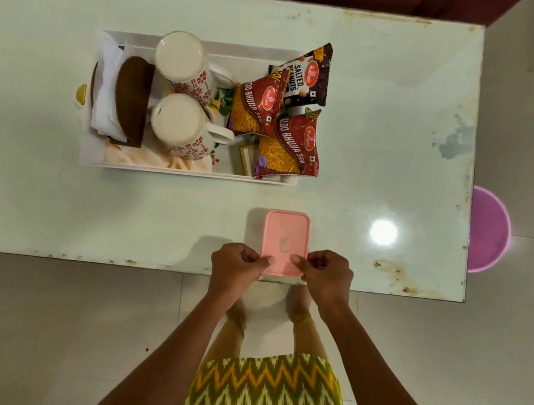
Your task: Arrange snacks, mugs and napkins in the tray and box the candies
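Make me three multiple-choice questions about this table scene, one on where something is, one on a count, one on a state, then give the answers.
1. Where is the pink box?
A. Inside the tray
B. On the table, near edge, in front of the tray
C. On the floor

2. How many snack packets are at the tray's right end?
A. One
B. Three
C. Five

3. How do the two mugs stand?
A. Mouth down
B. Mouth up, full
C. Lying on their sides

Answers:
1. B: the box sits on the table by its near edge, apart from the tray, with the left hand and right hand on its near corners.
2. B: one peanuts packet and two bhujia packets show.
3. A: both mugs show flat bases on top.
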